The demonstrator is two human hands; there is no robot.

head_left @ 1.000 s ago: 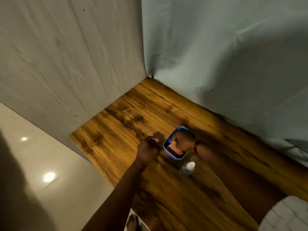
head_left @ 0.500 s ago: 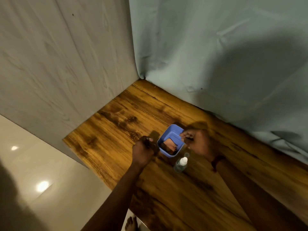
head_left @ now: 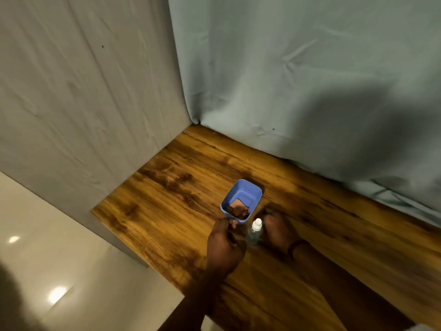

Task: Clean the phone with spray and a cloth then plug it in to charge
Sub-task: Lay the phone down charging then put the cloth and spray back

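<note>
A small blue plastic container (head_left: pixel 247 191) stands on the wooden table (head_left: pixel 167 201), and something pinkish-brown (head_left: pixel 237 207) lies in its bottom. Just in front of it stands a clear spray bottle (head_left: pixel 254 231) with a white cap. My left hand (head_left: pixel 224 244) pinches the near rim of the container. My right hand (head_left: pixel 276 228) lies palm down on the table just right of the bottle, with its fingers apart and nothing in it. No phone, cloth or charger can be made out.
A pale blue-green curtain (head_left: pixel 310 91) hangs along the table's far edge, and a grey panel wall (head_left: pixel 83 103) closes off its left side. A glossy tiled floor (head_left: pixel 59 271) lies below the table's near-left edge.
My right hand has come out of the container and dropped onto the table beside the bottle. My left hand has shifted from the container's left side to its near rim.
</note>
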